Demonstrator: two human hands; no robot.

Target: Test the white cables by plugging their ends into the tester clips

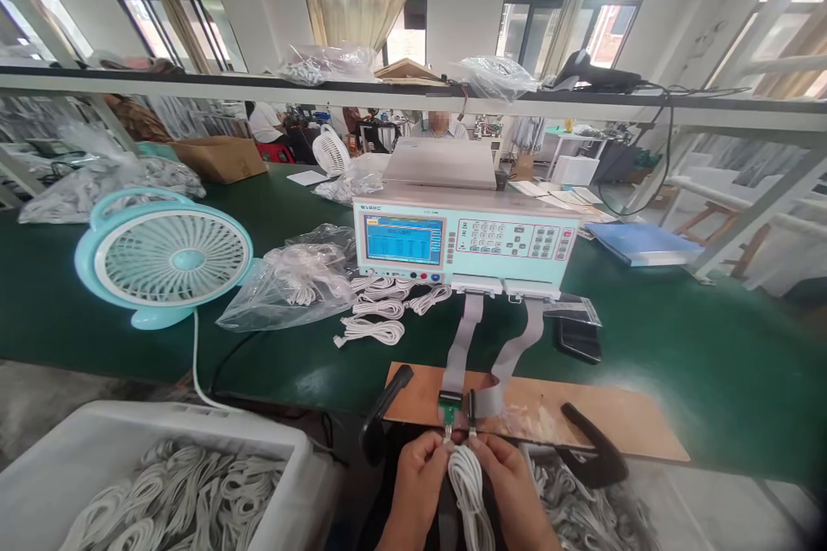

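At the front edge of a wooden board [620, 420], my left hand [417, 482] pinches a cable end at a small green circuit board [450, 411]. Close beside it, my right hand [510, 482] pinches another cable end below a black connector [471, 406]. A coiled white cable [470, 495] hangs between both hands. Grey ribbon cables [463, 344] run from the connectors up to a light-blue tester [407, 274] with a lit blue screen [405, 239]. The fingertips hide most of the plugs.
Coiled white cables [375, 329] and a plastic bag [290, 284] lie left of the tester. A fan [177, 258] stands further left. White bin [297, 448] holds cables at front left; more cables [575, 508] lie at lower right. A black phone [578, 339] is behind the board.
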